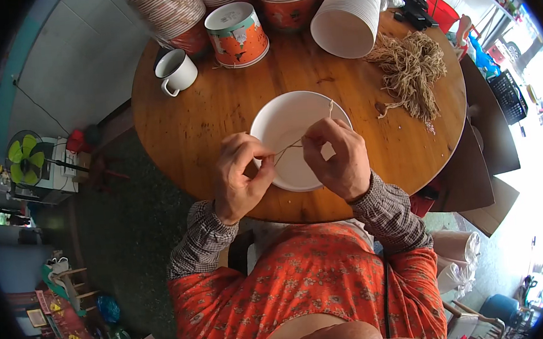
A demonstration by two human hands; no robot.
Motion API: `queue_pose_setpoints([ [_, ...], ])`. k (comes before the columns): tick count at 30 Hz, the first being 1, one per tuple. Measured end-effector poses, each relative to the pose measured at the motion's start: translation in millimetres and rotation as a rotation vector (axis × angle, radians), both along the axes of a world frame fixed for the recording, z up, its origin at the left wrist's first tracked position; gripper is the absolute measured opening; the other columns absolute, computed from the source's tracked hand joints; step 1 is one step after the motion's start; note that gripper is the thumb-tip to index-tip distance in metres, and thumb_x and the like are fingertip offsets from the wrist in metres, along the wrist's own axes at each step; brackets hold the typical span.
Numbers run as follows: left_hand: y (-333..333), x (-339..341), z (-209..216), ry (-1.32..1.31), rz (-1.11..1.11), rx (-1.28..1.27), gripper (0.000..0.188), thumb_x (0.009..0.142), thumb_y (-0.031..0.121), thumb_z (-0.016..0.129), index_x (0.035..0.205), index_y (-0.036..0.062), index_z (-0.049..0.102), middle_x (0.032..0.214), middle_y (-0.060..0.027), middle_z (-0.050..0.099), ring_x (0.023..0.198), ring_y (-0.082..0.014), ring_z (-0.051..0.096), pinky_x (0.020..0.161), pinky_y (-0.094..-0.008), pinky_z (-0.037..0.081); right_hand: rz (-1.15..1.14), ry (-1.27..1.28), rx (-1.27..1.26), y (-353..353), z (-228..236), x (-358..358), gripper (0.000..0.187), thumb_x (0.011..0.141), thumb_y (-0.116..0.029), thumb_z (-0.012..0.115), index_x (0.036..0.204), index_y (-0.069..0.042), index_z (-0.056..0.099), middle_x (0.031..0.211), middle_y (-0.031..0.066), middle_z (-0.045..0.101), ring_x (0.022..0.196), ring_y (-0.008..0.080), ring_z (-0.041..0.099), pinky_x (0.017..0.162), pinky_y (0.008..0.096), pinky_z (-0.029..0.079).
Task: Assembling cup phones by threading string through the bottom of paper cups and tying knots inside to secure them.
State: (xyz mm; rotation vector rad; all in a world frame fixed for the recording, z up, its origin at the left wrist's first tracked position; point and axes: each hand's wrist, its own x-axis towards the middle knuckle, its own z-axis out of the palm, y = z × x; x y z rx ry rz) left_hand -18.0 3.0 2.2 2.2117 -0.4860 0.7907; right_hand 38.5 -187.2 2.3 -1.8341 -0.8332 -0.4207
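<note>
A round white bucket [272, 114] is sitting on the round brown wooden counter [205, 120]; the left hand [239, 173] and right hand [341, 157] are pinching thin tan string [289, 147] above it, a green-bladed fan [24, 160] standing farther left.

Round, glossy brown wooden table [181, 138] in a room lit from one side.
A pale tiled wall [97, 56] rises beyond the table's far left edge; dark green floor [129, 211] and a green-bladed fan [25, 155] lie past its left edge, white glare past its right.
</note>
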Motion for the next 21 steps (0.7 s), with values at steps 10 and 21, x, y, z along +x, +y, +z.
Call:
queue_pose_setpoints([
  [10,-16.9,12.3,8.1,0.084,-0.047,0.018,0.020,0.078,0.009,0.072,0.097,0.0080,0.067,0.087,-0.0033,0.068,0.084,-0.0194,0.066,0.096,-0.0404,0.040,0.064,-0.140,-0.083,-9.3,11.3,2.7,0.014,0.076,-0.005,0.066,0.087,-0.006,0.058,0.071,0.0045,0.061,0.072,0.0252,0.062,0.077,0.0359,0.048],
  [21,-15.6,-4.6,5.6,0.191,-0.037,0.143,0.007,0.080,0.006,0.067,0.085,0.0074,0.062,0.083,-0.0034,0.067,0.084,-0.0215,0.065,0.094,-0.0415,0.039,-0.063,-0.724,-0.441,-38.3,17.1,25.6,0.026,0.070,-0.013,0.061,0.095,-0.008,0.066,0.086,0.0031,0.057,0.087,0.0209,0.060,0.097,0.0488,0.043],
])
